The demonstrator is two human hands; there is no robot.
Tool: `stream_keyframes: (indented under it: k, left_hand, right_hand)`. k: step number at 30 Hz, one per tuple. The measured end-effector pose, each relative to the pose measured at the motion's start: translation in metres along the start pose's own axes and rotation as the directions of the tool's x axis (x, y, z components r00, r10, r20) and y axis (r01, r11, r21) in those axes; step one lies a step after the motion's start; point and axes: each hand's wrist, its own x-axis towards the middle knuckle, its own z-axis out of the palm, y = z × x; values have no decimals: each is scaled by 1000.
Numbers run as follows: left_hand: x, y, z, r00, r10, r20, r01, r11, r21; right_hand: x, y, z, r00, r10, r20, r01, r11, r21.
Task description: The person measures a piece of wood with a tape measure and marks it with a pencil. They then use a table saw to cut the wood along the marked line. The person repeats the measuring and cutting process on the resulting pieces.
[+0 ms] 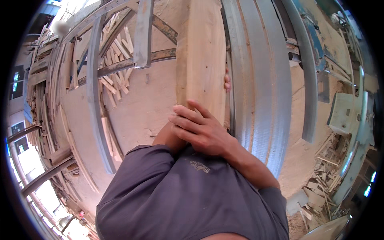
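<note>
A long, thick, pale wooden beam stretches away from my chest, its near end close against my body. My left forearm passes beneath my right hand and under the beam. Fingertips of my left hand curl up around the beam's right edge; the rest of that hand is hidden beneath the wood. Across the beam's near end and over my left forearm lies my right hand, fingers stretched out and slightly apart. Its palm side is out of sight.
Right of the beam runs a long grey metal bed with narrow dusty grooves. A metal frame stands at the left. Beyond it lie loose wooden sticks and stacked boards. Wood scraps are heaped at the far right.
</note>
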Motion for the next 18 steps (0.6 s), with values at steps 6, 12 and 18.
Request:
stream_keyframes:
  k: [6,12,18]
  left_hand:
    - [11,4,52,651,283,-704,133,871,474]
    - [31,1,55,640,409,-651,327,621,712]
    - [17,-23,69,694,470,-546,321,476,819]
  right_hand:
    - [-42,-36,-56,657,636,-403,-472,765,439]
    - [-122,6,-80,281,933,-226,-185,284,941]
    - [-152,22,-62,172,957,-233,-181,263,948]
